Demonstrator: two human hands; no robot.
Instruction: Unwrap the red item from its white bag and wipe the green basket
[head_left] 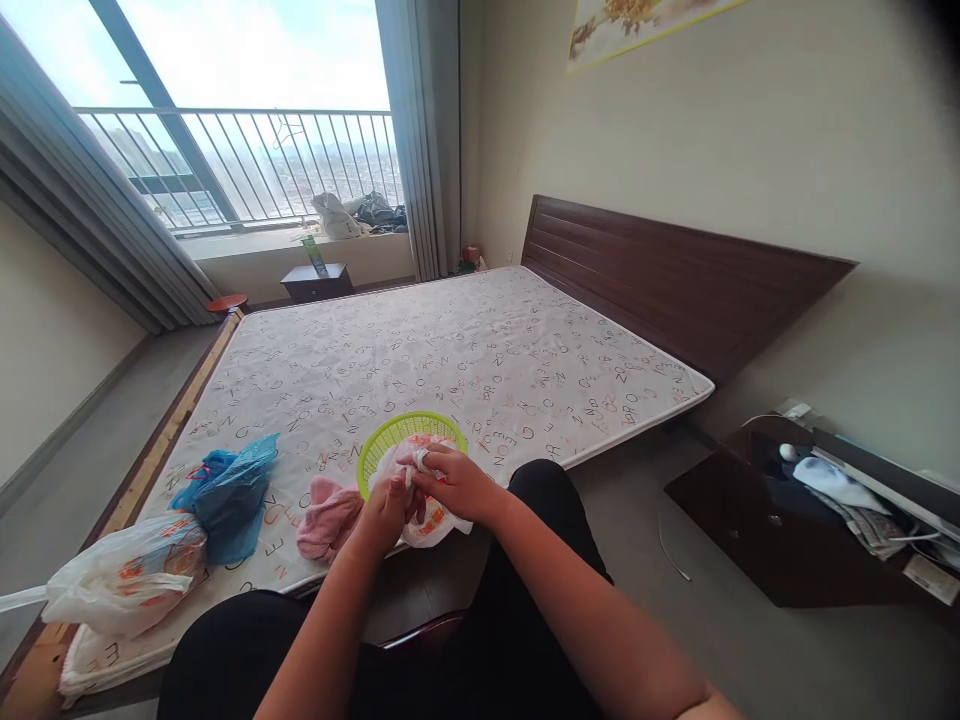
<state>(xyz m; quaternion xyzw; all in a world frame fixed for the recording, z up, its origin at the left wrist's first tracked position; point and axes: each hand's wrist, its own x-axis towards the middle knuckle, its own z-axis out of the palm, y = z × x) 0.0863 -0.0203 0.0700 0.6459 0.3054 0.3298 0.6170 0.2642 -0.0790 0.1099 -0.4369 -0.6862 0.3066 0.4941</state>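
Though limp, white bag (435, 520) neck-up in 2 hands (453, 480)

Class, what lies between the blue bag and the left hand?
In the head view, a pink cloth lies on the mattress between the blue bag and the left hand.

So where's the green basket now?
In the head view, the green basket sits below and left of centre on the mattress, right of the pink cloth, partly hidden by the white bag and right hand.

one green basket (373, 446), two orange-printed bags (435, 528), one pink cloth (328, 520) — one mattress (420, 345).
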